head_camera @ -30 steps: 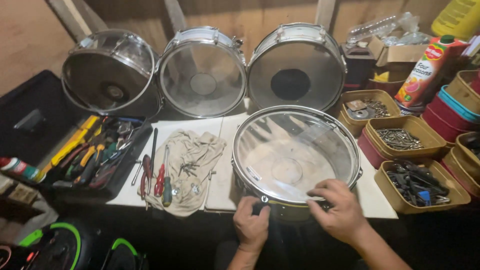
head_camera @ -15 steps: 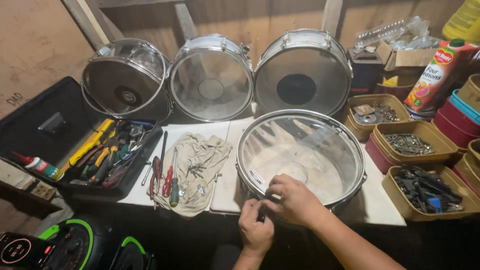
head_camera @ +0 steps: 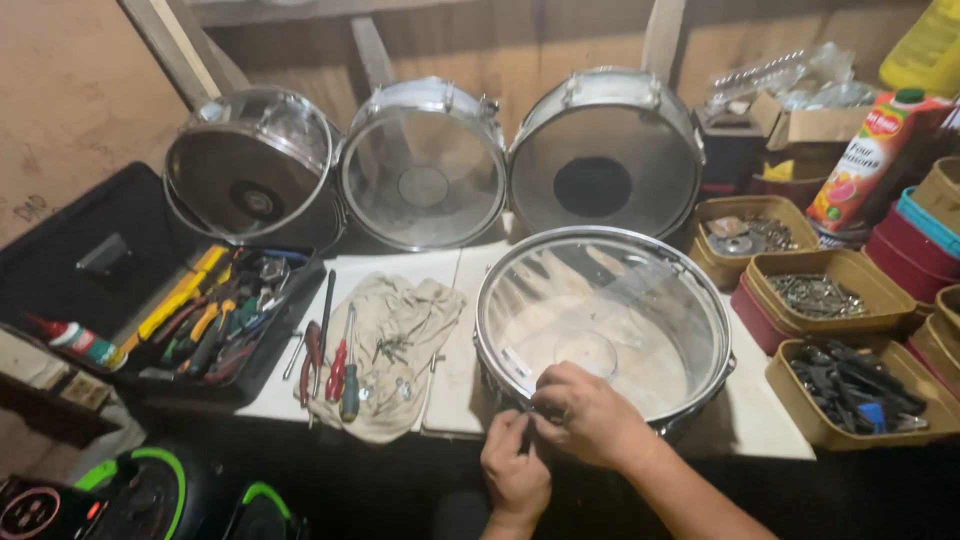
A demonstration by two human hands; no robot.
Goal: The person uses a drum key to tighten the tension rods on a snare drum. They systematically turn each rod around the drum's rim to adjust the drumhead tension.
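Change: right hand (head_camera: pixel 585 415) has come from the far right rim to meet the left hand (head_camera: pixel 512 470) at the near rim.
Drum (head_camera: pixel 605 320): lies flat on the white board (head_camera: pixel 400 300), clear head upward.
Left hand: fingers pinched at the rim; contents not discernible.
Right hand: curled over the rim, grasp hidden.
Surroundings: cloth (head_camera: pixel 395 350) with screwdrivers (head_camera: pixel 335 365) left; parts trays (head_camera: pixel 820 295) right.

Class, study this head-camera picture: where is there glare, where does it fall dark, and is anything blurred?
Head view: glare streaks the clear head of the flat drum and the three upright drums behind; the bottom edge, below the left hand and right hand, falls into deep shadow; both hands look slightly soft; the table stays evenly lit.
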